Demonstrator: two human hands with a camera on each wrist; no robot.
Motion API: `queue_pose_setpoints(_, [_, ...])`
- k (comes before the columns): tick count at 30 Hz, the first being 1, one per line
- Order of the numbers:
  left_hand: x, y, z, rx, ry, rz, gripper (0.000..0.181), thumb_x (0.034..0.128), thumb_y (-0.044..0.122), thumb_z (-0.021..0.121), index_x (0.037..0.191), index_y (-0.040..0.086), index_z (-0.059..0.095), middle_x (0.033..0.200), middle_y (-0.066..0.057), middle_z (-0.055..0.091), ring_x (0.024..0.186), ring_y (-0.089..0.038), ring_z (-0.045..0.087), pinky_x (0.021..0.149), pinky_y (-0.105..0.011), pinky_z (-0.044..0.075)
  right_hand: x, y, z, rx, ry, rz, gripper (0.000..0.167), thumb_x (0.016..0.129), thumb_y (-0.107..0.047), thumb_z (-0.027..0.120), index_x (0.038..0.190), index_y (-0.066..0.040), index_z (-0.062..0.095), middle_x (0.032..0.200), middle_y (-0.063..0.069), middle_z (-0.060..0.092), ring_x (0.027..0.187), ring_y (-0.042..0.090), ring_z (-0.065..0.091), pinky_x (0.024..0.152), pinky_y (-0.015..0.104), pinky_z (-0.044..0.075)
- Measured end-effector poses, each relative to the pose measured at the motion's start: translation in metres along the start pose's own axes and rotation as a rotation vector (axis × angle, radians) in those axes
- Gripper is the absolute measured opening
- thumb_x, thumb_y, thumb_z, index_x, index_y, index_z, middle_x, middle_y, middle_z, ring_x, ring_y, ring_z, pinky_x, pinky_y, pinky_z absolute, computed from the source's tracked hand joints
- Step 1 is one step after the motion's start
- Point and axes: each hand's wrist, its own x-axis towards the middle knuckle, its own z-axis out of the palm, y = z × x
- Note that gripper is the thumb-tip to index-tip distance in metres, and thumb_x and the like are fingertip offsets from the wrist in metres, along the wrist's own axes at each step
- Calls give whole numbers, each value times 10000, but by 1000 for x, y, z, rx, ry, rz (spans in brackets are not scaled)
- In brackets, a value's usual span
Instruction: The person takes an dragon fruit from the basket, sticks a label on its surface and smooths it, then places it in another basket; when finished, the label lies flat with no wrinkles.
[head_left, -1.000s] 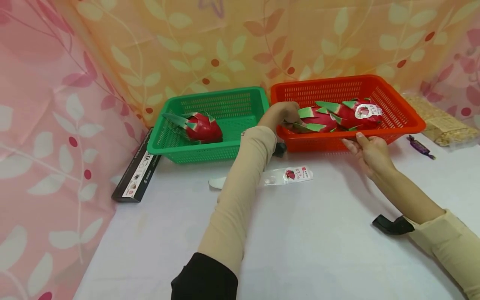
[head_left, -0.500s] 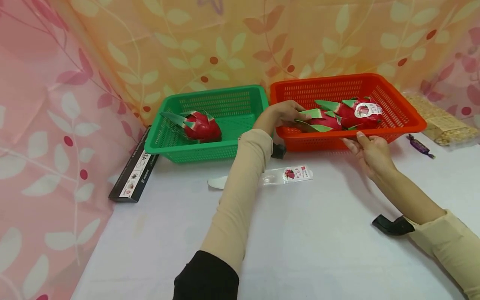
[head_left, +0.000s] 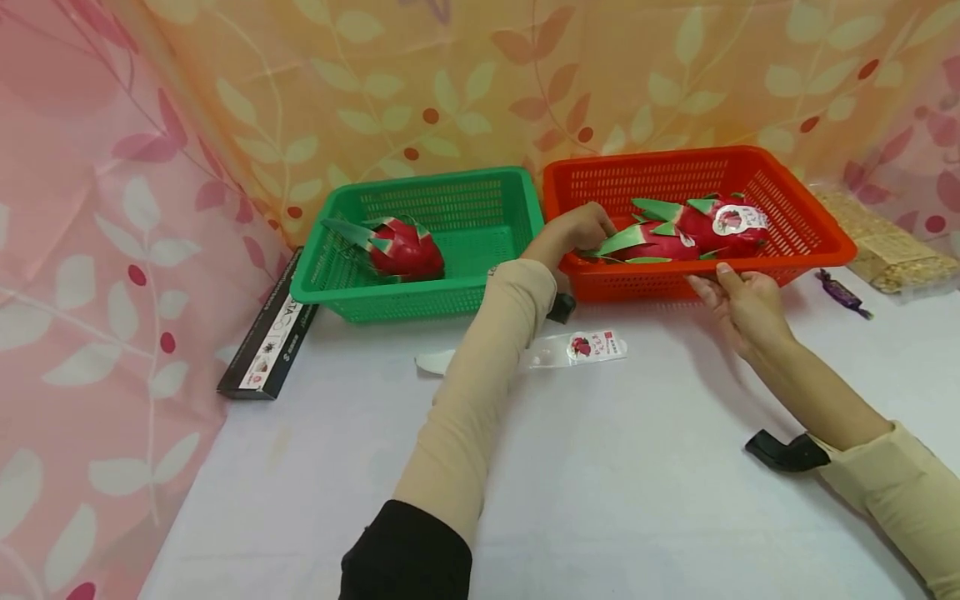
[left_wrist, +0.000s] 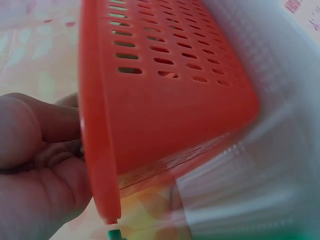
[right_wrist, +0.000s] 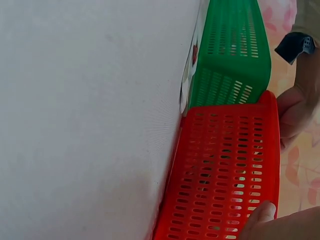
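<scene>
Over the left end of the red basket [head_left: 817,258], my left hand [head_left: 581,227] reaches in and holds a dragon fruit [head_left: 663,243] by its green leafy end. The basket wall hides its fingertips in the left wrist view, where the thumb and bent fingers [left_wrist: 55,120] show beyond the rim. Behind that fruit lies a second dragon fruit [head_left: 723,227] with a white label. My right hand [head_left: 750,312] grips the basket's front edge, thumb on the rim and fingers underneath. Another dragon fruit [head_left: 408,252] lies in the green basket [head_left: 405,300] on the left.
A white knife [head_left: 435,362] in a clear sleeve with a printed label [head_left: 596,346] lies before the baskets, partly behind the left forearm. A long black box [head_left: 262,350] leans by the green basket. At right are a purple-wrapped candy [head_left: 843,294] and a bag of oats [head_left: 892,242].
My left hand has dipped lower at the leafy end, and the nearer dragon fruit has turned and shifted slightly right. My right hand stays on the rim.
</scene>
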Motion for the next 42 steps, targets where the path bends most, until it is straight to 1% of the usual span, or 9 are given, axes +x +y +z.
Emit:
queue_pose_setpoints(3, [-54, 23, -9, 17, -11, -10, 487, 896, -107, 345, 1296, 103, 527, 1343, -14, 507, 533, -82, 263, 526, -187, 281, 0, 0, 1, -2, 0, -1, 466, 826, -90, 633, 1216, -19, 388, 1043, 38, 600, 906, 171, 678, 805, 249, 520])
queue_pose_setpoints(7, [-95, 38, -18, -22, -3, -11, 393, 943, -20, 391, 1316, 51, 491, 1283, -78, 539, 622, -84, 328, 570, -182, 290, 1, 0, 2, -3, 6, 14, 369, 812, -91, 650, 1126, -24, 467, 985, 50, 636, 890, 175, 684, 794, 240, 524])
queue_pose_setpoints(12, [-87, 33, -25, -176, -24, -42, 277, 934, 51, 454, 1162, 59, 611, 703, -31, 480, 495, -127, 291, 498, -220, 295, 3, 1, 3, 21, -16, 7, 369, 832, -74, 624, 1141, -13, 432, 959, 65, 640, 887, 187, 685, 788, 247, 527])
queue_pose_setpoints(16, [-88, 24, -29, -285, -28, -1, 317, 949, 148, 484, 1254, 101, 553, 929, -78, 640, 798, -183, 624, 743, -252, 504, 7, 1, 2, 73, -24, 3, 357, 854, -52, 592, 1154, 2, 406, 996, 77, 605, 893, 209, 681, 790, 276, 529])
queue_pose_setpoints(19, [-98, 18, -29, -336, 2, 93, 330, 950, 151, 489, 1265, 70, 542, 1197, -131, 604, 1065, -237, 606, 926, -310, 480, 8, -1, 1, 85, -6, 10, 395, 856, -56, 590, 1187, -15, 377, 1042, 70, 572, 899, 205, 677, 797, 282, 528])
queue_pose_setpoints(25, [-132, 0, -24, -427, 79, 331, 292, 956, 110, 471, 1200, -27, 554, 1086, -239, 611, 1018, -345, 608, 884, -343, 505, 4, -6, -2, 67, -34, 77, 508, 863, -100, 591, 1304, -72, 341, 1025, 76, 611, 922, 222, 673, 828, 291, 520])
queue_pose_setpoints(31, [-186, -31, -16, -416, 115, 443, 284, 954, 106, 477, 1194, -24, 553, 1015, -212, 640, 947, -303, 637, 825, -308, 521, -1, -5, 2, -67, -291, 210, 218, 951, -89, 462, 1041, 13, 632, 982, 152, 685, 926, 276, 675, 802, 306, 536])
queue_pose_setpoints(35, [-213, -64, -1, -472, 135, 387, 277, 961, 107, 464, 1169, -48, 560, 1013, -240, 640, 944, -347, 629, 888, -396, 503, -1, 2, 18, -280, -544, 258, 328, 996, -92, 343, 1070, -18, 655, 1019, 121, 690, 953, 238, 670, 823, 289, 526])
queue_pose_setpoints(42, [-247, -125, 19, -702, 229, 49, 316, 989, 194, 408, 1202, -18, 506, 1117, -203, 631, 959, -216, 657, 895, -349, 505, 7, 17, 66, -575, -800, 170, 302, 991, -67, 341, 1157, -11, 587, 1075, 76, 680, 985, 195, 660, 859, 264, 509])
